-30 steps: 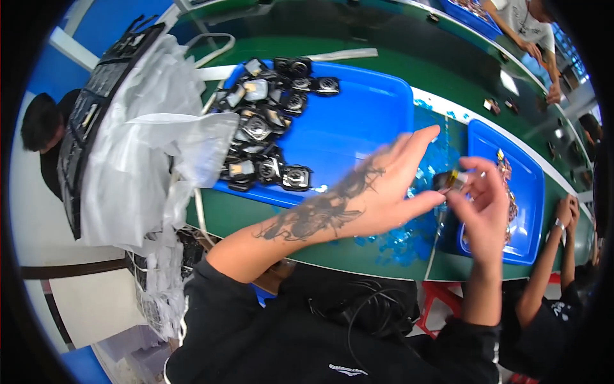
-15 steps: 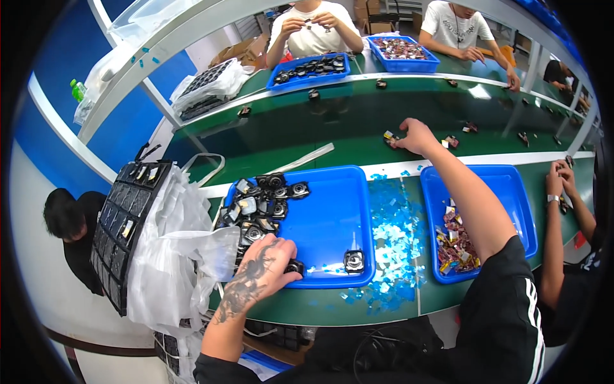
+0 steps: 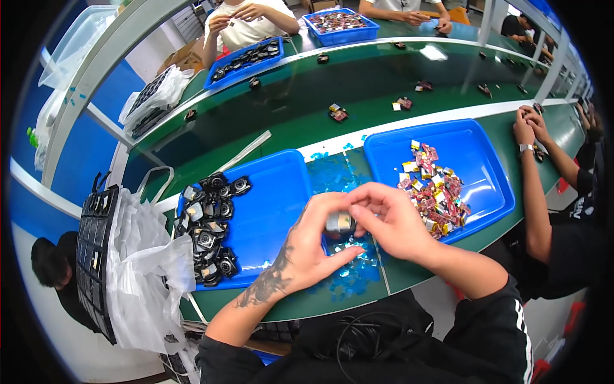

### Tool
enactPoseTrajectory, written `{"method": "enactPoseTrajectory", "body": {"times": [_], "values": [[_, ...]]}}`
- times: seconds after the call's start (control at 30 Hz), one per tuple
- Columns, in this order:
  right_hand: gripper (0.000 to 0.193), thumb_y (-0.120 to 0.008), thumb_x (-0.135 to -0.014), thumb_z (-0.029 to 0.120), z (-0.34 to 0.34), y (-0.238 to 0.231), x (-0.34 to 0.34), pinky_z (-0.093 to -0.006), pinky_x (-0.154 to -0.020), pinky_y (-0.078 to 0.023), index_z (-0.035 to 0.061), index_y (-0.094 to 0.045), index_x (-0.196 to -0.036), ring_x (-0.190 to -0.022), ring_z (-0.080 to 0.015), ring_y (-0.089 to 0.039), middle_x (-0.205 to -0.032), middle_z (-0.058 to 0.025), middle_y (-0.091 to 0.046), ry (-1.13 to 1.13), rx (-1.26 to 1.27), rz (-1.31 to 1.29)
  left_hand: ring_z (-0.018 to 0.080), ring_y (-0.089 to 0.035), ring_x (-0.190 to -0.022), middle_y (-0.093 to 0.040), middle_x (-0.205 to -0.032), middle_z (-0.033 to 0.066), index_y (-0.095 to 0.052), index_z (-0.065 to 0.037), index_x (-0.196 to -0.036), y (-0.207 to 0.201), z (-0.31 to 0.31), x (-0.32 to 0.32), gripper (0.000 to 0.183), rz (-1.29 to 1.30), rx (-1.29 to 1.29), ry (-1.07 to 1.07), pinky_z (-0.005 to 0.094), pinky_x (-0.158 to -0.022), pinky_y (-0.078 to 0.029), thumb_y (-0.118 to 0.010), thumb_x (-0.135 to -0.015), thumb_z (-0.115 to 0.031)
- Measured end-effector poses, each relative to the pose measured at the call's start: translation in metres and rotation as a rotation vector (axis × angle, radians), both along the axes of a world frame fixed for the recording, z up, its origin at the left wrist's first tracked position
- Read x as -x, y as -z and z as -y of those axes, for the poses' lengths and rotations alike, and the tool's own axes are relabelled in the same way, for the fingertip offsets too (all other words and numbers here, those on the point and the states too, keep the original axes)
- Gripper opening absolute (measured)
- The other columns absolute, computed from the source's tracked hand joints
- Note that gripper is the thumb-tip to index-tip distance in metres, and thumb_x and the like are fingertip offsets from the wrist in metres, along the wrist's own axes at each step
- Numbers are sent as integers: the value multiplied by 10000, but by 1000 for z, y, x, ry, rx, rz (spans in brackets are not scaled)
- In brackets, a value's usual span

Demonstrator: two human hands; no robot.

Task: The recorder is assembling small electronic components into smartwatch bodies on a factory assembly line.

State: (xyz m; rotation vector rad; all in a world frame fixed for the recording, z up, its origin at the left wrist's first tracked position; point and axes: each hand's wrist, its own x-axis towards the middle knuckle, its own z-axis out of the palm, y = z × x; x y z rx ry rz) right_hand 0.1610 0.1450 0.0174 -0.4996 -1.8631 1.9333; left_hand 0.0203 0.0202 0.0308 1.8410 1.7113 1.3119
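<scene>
Left hand (image 3: 313, 246) and right hand (image 3: 393, 221) together pinch a small black-and-silver component (image 3: 339, 224), fingers closed around it, held above scattered blue film scraps (image 3: 342, 185) between the two blue trays (image 3: 268, 205).

The small grey part (image 3: 339, 224) was mostly hidden between the left hand (image 3: 313, 246) and the right hand (image 3: 393, 221), so its shape was unclear. The colourful pieces (image 3: 432, 189) in the right blue tray (image 3: 476, 160) were too small to identify.
</scene>
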Motion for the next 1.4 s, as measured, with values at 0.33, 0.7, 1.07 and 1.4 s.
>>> {"method": "enactPoseTrajectory", "body": {"times": [0.33, 0.7, 1.07, 1.4], "values": [[128, -696, -853, 11, 12, 7, -12, -282, -637, -540, -21, -655, -970, -706, -158, -669, -828, -108, -657, 181, -489, -85, 154, -647, -985, -650, -1052, 111, -586, 41, -1148, 36, 0, -1, 195, 996, 269, 78, 283, -877, -536, -574, -960, -11], [110, -713, -765, 125, -101, 2, -44, -439, -741, -524, 44, -671, -825, -820, -349, -656, -830, -147, -662, 251, -1155, 765, 228, -699, -814, -665, -979, 156, -488, -37, -973, 34, 1, 4, 113, 1077, 171, -161, 287, -645, -581, -594, -954, -70], [105, -615, -882, 86, -107, -1, -48, -438, -768, -505, 23, -568, -951, -898, -344, -619, -972, -137, -629, 130, -1373, 508, 298, -696, -927, -615, -1111, 223, -378, -24, -1315, 28, 6, 10, 354, 1311, 207, -54, 354, -823, -580, -508, -994, -98], [78, -650, -831, -30, -22, -49, -14, -346, -651, -492, 7, -669, -897, -756, -268, -633, -808, -103, -637, -209, -813, 48, 143, -603, -918, -595, -1082, 81, -699, -77, -1105, 29, 7, 10, 289, 513, 125, 55, 273, -808, -509, -749, -821, -93]]}}
